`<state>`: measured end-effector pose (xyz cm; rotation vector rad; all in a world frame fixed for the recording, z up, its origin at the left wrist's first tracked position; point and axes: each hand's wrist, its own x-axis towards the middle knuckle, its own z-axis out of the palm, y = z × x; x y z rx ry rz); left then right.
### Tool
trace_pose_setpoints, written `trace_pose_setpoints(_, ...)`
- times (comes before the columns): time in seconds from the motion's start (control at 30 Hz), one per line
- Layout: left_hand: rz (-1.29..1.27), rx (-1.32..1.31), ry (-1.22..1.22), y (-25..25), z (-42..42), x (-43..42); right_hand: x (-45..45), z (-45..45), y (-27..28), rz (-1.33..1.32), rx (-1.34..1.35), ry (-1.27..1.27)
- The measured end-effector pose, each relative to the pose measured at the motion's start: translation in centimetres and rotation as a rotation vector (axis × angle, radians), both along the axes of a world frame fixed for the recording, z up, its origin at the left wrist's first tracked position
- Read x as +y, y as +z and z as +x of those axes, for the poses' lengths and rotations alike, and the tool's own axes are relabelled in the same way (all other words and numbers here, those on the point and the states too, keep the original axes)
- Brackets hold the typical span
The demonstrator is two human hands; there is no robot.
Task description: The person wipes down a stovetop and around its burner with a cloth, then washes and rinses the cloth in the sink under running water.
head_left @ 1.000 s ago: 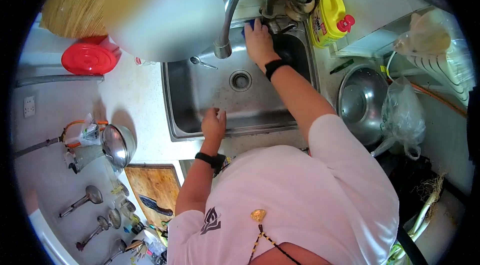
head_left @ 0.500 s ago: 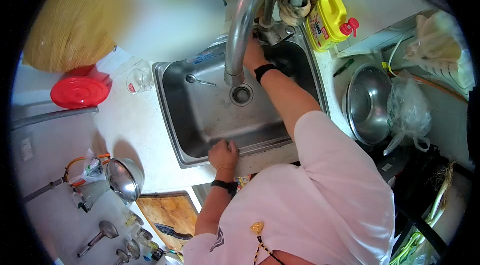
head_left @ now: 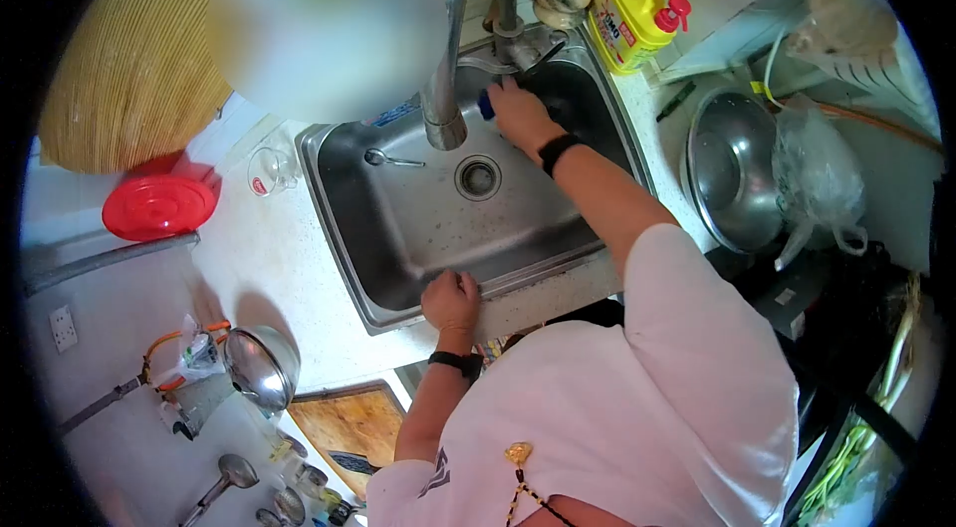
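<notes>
My right hand (head_left: pixel 520 114) is over the back of the steel sink (head_left: pixel 398 218), closed on a small dark blue thing (head_left: pixel 486 105). Most of that thing is hidden by the fingers, and I cannot make out its kind. At the sink's front edge, my left hand (head_left: pixel 451 301) rests with curled fingers over the rim. A metal spoon (head_left: pixel 393 159) lies on the sink floor at the left, beside the round drain (head_left: pixel 478 177). Above the basin arches the metal faucet (head_left: pixel 444 119), with its lever (head_left: pixel 541 59) behind my right hand.
A yellow jug (head_left: pixel 627 14) with a red pump stands at the back right. Right of the sink sits a steel bowl (head_left: pixel 732 168) next to a plastic bag (head_left: pixel 819 173). On the left are a glass cup (head_left: pixel 271 171), a red lid (head_left: pixel 159 207) and a wooden cutting board (head_left: pixel 349 427).
My right hand has come forward from behind the faucet into the basin, and the dark blue thing now shows in it. The left hand stays at the front rim. The view has shifted slightly.
</notes>
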<state>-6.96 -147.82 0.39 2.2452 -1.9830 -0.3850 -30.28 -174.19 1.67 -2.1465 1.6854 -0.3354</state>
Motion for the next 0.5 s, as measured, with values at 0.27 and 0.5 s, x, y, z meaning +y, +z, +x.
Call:
trace_pose_setpoints(0.27, -0.046, -0.004, -0.015, 0.6, -0.6, -0.2, 5.4, -8.8, -0.5, -0.001, -0.224, -0.49)
trace_pose_setpoints(0.5, -0.043, -0.043, -0.031, 0.2, -0.5, -0.2, -2.3, -9.6, 0.1, -0.569, -0.164, -0.526)
